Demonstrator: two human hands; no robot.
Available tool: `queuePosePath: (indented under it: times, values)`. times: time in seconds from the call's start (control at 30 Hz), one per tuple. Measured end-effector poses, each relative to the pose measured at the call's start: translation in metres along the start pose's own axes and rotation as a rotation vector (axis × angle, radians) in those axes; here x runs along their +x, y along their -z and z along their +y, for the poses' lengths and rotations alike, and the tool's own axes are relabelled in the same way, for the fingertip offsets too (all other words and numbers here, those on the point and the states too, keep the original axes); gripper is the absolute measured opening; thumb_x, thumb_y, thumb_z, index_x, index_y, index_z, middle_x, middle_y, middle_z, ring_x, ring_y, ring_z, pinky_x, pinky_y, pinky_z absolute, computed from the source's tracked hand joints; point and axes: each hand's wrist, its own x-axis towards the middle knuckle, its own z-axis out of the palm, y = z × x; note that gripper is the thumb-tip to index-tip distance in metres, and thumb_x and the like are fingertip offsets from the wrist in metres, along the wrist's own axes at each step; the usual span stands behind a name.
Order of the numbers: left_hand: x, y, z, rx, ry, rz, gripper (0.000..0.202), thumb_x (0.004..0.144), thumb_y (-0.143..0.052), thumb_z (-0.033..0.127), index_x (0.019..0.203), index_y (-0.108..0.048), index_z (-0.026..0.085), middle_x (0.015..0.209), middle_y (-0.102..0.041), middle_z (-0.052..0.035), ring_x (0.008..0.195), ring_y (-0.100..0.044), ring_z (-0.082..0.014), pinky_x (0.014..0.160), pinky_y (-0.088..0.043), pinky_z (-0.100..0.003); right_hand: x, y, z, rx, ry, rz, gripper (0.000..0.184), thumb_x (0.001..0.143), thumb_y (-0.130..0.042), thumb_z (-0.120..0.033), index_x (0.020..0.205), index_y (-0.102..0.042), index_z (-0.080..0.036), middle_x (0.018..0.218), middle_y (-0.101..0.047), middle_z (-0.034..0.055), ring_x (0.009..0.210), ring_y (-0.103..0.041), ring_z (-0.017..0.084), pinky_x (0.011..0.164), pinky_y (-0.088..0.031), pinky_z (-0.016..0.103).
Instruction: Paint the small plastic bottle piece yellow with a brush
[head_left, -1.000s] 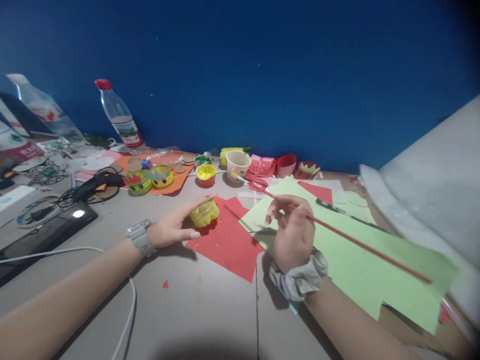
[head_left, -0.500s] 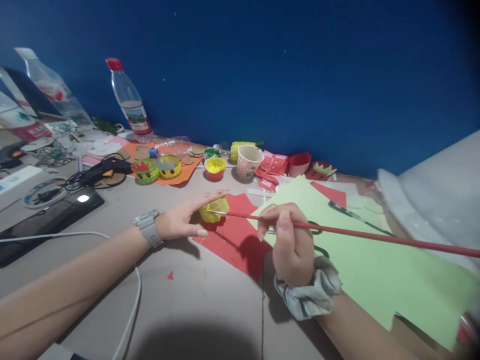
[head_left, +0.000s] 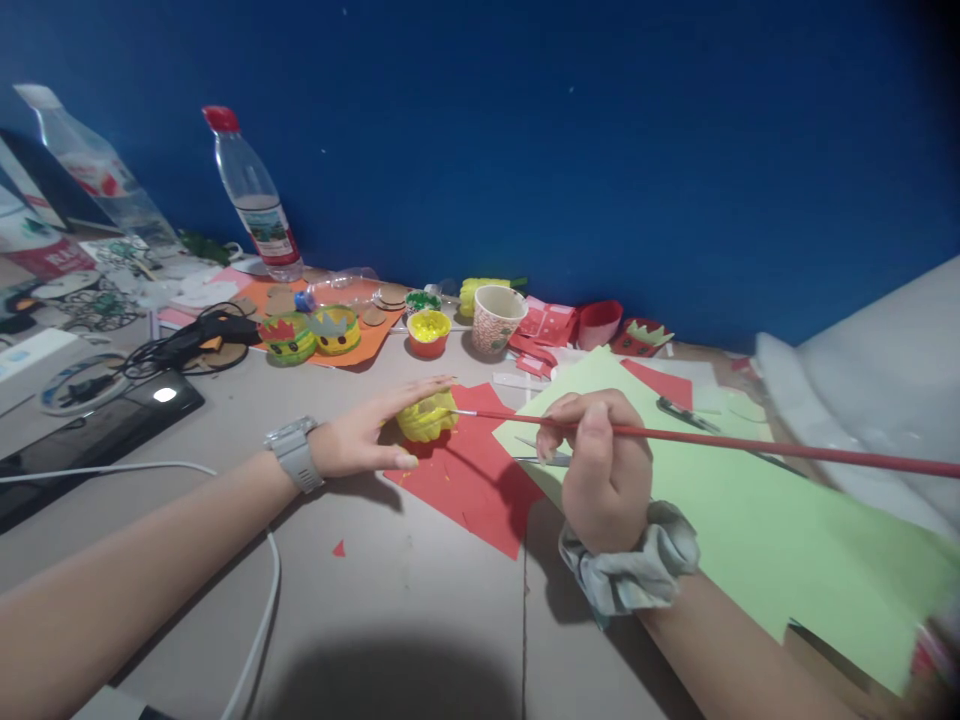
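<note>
My left hand (head_left: 367,435), with a grey watch on the wrist, lies with fingers stretched around a small yellow painted piece (head_left: 426,417) that sits on a red paper sheet (head_left: 469,472). My right hand (head_left: 600,470), a grey scrunchie at its wrist, pinches a long red paintbrush (head_left: 750,447) whose tip touches the yellow piece. The hand rests over a light green paper sheet (head_left: 750,530).
A red pot of yellow paint (head_left: 428,332) and a paper cup (head_left: 496,318) stand behind. A water bottle (head_left: 255,200), glue gun (head_left: 202,335), painted lids (head_left: 311,335), red paper scraps, scissors (head_left: 690,413), a white cable (head_left: 262,600) and a phone (head_left: 97,425) lie around.
The right hand swung the brush from pointing toward the cup round to the left, bringing its tip onto the yellow piece. The left hand stayed beside the piece.
</note>
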Motion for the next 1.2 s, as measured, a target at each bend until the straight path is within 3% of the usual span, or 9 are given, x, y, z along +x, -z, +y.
queuePosePath:
  times: [0.17,0.33,0.47,0.63,0.8,0.97,1.13,1.2]
  values:
    - [0.0,0.001,-0.006,0.023,-0.021,-0.013,0.086,0.074,-0.062,0.061,0.146,-0.03,0.025,0.154,-0.027,-0.0103,0.141,-0.023,-0.036,0.115,-0.015,-0.053,0.0,0.0,-0.002,0.092,-0.01,0.03,0.026,0.095,-0.038,-0.03,0.077,-0.054,-0.021,0.06,-0.049,-0.0027,0.046,-0.047,0.01,0.044,-0.036,0.028]
    - [0.0,0.001,-0.007,0.053,-0.052,-0.026,0.085,0.075,-0.062,0.061,0.146,-0.029,0.028,0.154,-0.027,-0.0085,0.141,-0.023,-0.0355,0.115,-0.015,-0.053,-0.004,-0.002,-0.008,0.097,0.069,-0.124,0.022,0.095,-0.038,-0.024,0.083,-0.057,-0.021,0.06,-0.051,-0.0028,0.05,-0.051,0.01,0.052,-0.042,0.029]
    - [0.0,0.001,-0.007,0.059,-0.036,-0.018,0.084,0.075,-0.062,0.06,0.145,-0.029,0.026,0.154,-0.027,-0.0108,0.141,-0.023,-0.0352,0.115,-0.016,-0.054,-0.003,-0.001,-0.006,0.035,0.097,0.031,0.025,0.095,-0.04,-0.026,0.078,-0.057,-0.02,0.057,-0.048,-0.0032,0.046,-0.048,0.009,0.047,-0.038,0.028]
    - [0.0,0.001,-0.008,0.055,-0.049,-0.022,0.084,0.076,-0.061,0.06,0.146,-0.029,0.027,0.154,-0.027,-0.0106,0.14,-0.024,-0.0356,0.115,-0.016,-0.055,-0.007,-0.005,-0.003,0.149,0.022,-0.082,0.023,0.095,-0.039,-0.026,0.082,-0.057,-0.02,0.059,-0.052,-0.0029,0.049,-0.052,0.01,0.05,-0.042,0.029]
    - [0.0,0.001,-0.006,0.057,-0.007,-0.022,0.086,0.075,-0.06,0.062,0.146,-0.029,0.025,0.154,-0.026,-0.0107,0.141,-0.024,-0.0354,0.115,-0.016,-0.053,-0.005,-0.003,0.002,0.09,-0.03,0.067,0.026,0.095,-0.04,-0.03,0.076,-0.056,-0.021,0.055,-0.05,-0.0035,0.046,-0.05,0.01,0.046,-0.041,0.029]
    - [0.0,0.001,-0.006,0.063,-0.021,-0.02,0.084,0.075,-0.059,0.063,0.145,-0.03,0.026,0.154,-0.028,-0.01,0.141,-0.022,-0.0355,0.115,-0.015,-0.054,-0.003,-0.001,0.003,0.16,-0.058,0.022,0.025,0.094,-0.041,-0.032,0.076,-0.056,-0.023,0.053,-0.048,-0.0035,0.047,-0.05,0.011,0.047,-0.042,0.029]
    - [0.0,0.001,-0.006,0.067,-0.007,-0.021,0.084,0.076,-0.059,0.062,0.146,-0.029,0.026,0.154,-0.027,-0.0104,0.141,-0.023,-0.0339,0.115,-0.016,-0.053,0.0,0.0,0.004,0.144,-0.064,0.099,0.027,0.094,-0.042,-0.032,0.073,-0.056,-0.021,0.053,-0.048,-0.0037,0.045,-0.048,0.01,0.043,-0.041,0.027]
    - [0.0,0.001,-0.006,0.074,-0.01,-0.023,0.084,0.076,-0.059,0.062,0.146,-0.029,0.026,0.154,-0.027,-0.0109,0.141,-0.023,-0.0339,0.115,-0.016,-0.054,-0.001,-0.001,0.003,0.191,-0.064,0.044,0.027,0.095,-0.041,-0.031,0.075,-0.056,-0.02,0.053,-0.049,-0.0041,0.045,-0.048,0.01,0.044,-0.042,0.026]
